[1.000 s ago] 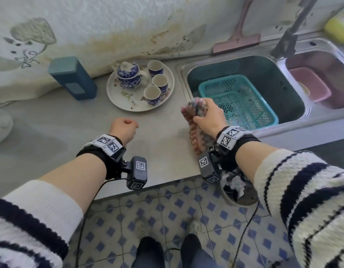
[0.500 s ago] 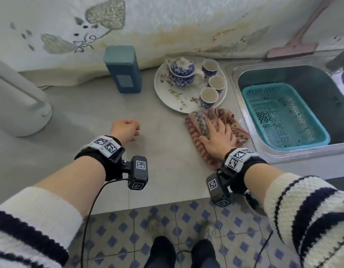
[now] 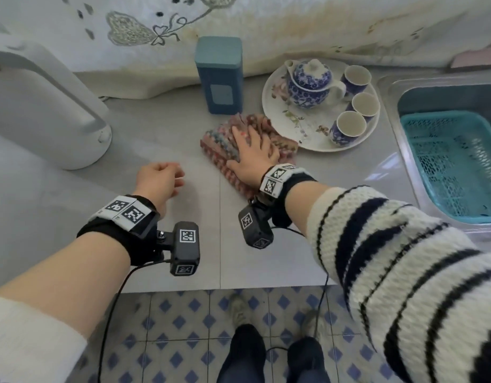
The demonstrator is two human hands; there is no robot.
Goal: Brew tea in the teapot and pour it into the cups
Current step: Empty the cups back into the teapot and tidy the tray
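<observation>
A blue-and-white teapot [image 3: 309, 81] with its lid on stands on a round floral plate [image 3: 299, 125] at the back of the counter. Three small matching cups [image 3: 349, 125] sit in a row on the plate's right side, all looking empty. A blue tea tin [image 3: 219, 76] stands just left of the plate. A white electric kettle [image 3: 45, 106] is at the far left. My right hand [image 3: 252, 153] lies flat, fingers spread, on a multicoloured woven cloth [image 3: 225, 139] beside the plate. My left hand [image 3: 160, 181] rests on the counter as a loose fist holding nothing.
A steel sink [image 3: 399, 87] on the right holds a teal plastic basket [image 3: 454, 164]. The counter's front edge runs below my wrists, with blue-patterned floor tiles [image 3: 178, 322] underneath. A white embroidered cloth [image 3: 266, 29] covers the wall behind.
My right hand brought the cloth down from above the sink's edge onto the counter and slid it left, pressing it flat. The view swung left, revealing the kettle. My left hand stayed put.
</observation>
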